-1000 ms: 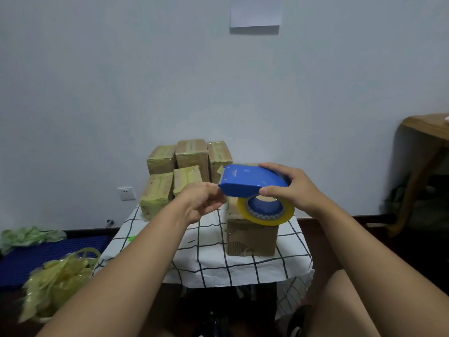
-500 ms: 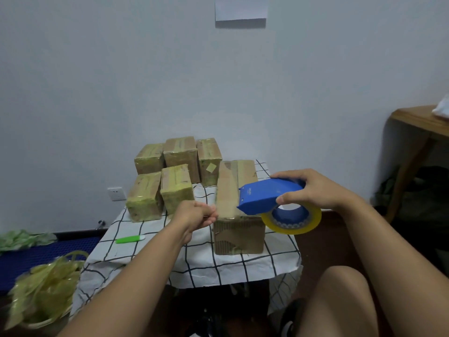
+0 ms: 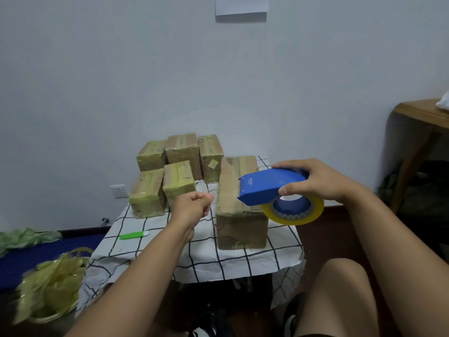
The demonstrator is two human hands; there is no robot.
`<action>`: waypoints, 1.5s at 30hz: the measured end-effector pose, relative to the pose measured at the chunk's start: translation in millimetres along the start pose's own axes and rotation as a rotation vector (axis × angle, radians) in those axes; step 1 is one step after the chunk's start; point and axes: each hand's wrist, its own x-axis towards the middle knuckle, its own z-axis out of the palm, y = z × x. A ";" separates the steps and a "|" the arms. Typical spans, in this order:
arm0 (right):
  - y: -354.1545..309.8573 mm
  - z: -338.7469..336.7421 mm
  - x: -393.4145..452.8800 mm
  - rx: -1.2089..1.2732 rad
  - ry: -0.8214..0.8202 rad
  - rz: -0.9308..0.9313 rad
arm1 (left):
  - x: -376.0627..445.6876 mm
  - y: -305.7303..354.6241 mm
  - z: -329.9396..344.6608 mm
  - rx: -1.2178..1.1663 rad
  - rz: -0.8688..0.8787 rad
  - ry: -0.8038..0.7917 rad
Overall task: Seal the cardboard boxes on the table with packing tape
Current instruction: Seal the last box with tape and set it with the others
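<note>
While the right hand grips the tape dispenser, the left hand is fisted.

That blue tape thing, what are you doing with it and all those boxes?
A person is taping boxes shut. The right hand grips a blue tape dispenser in the air over the big box at the front of the table. The left hand is curled beside that box; whether it pinches a tape end is too hard to tell. Five smaller boxes behind already look wrapped in yellowish tape. A green pen-like thing lies on the cloth.
</note>
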 end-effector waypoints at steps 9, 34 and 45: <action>6.1 0.2 7.1 -0.067 -0.059 0.055 | 3.6 -16.8 5.6 0.001 -0.085 -0.007; 20.4 4.1 11.4 -0.174 -0.119 0.098 | 4.2 -27.5 14.0 0.091 -0.096 0.015; 21.9 1.6 10.6 -0.163 -0.122 0.090 | 2.3 -33.0 14.3 0.072 -0.080 -0.003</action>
